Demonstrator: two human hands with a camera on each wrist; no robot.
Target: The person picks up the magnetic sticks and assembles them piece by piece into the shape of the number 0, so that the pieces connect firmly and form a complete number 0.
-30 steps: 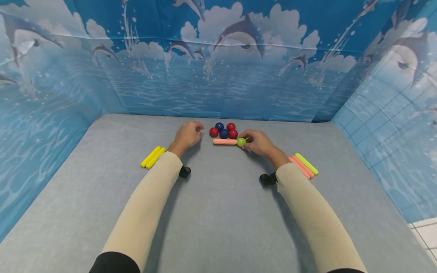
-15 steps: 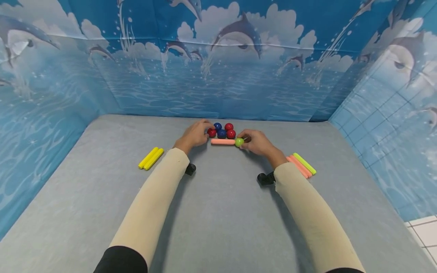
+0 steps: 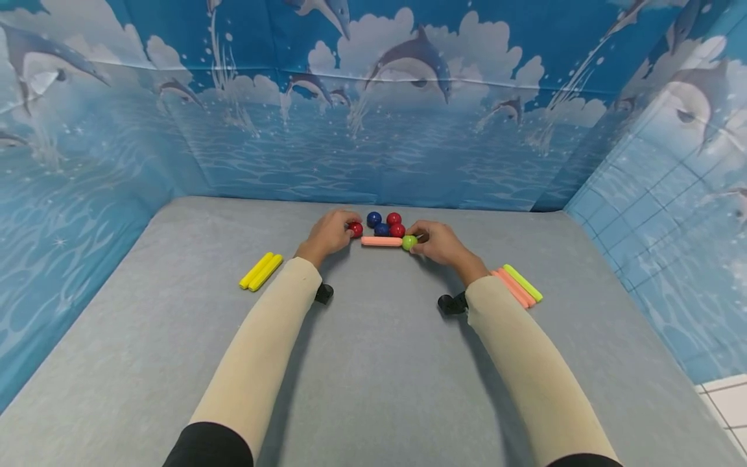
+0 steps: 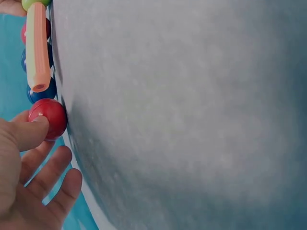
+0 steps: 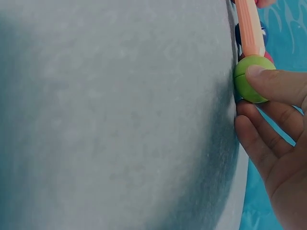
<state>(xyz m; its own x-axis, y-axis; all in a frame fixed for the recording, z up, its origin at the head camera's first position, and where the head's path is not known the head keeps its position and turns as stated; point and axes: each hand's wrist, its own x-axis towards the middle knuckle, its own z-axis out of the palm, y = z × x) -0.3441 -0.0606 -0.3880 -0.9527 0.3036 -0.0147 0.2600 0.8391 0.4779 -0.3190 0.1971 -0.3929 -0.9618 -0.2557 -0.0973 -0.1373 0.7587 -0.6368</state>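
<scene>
My left hand (image 3: 331,235) pinches a red ball (image 4: 49,119) between thumb and fingers, just left of an orange stick (image 3: 381,241). At the stick's right end is a green ball (image 5: 252,79), which my right hand (image 3: 439,244) pinches with the thumb on its near side. The stick's left end, seen in the left wrist view, is bare and points toward the red ball with a gap between. Behind the stick lie two blue balls (image 3: 374,219) and two more red balls (image 3: 393,218), grouped close together.
Two yellow sticks (image 3: 260,272) lie on the left of the grey table (image 3: 373,363). Several orange sticks and a green stick (image 3: 522,282) lie at the right, partly behind the right sleeve. A blue dolphin-print curtain (image 3: 373,149) stands along the back and sides.
My left hand has reached right to the ball group, taken hold of the left red ball and drawn it slightly left, apart from the blue ones. My right hand stays on the green ball.
</scene>
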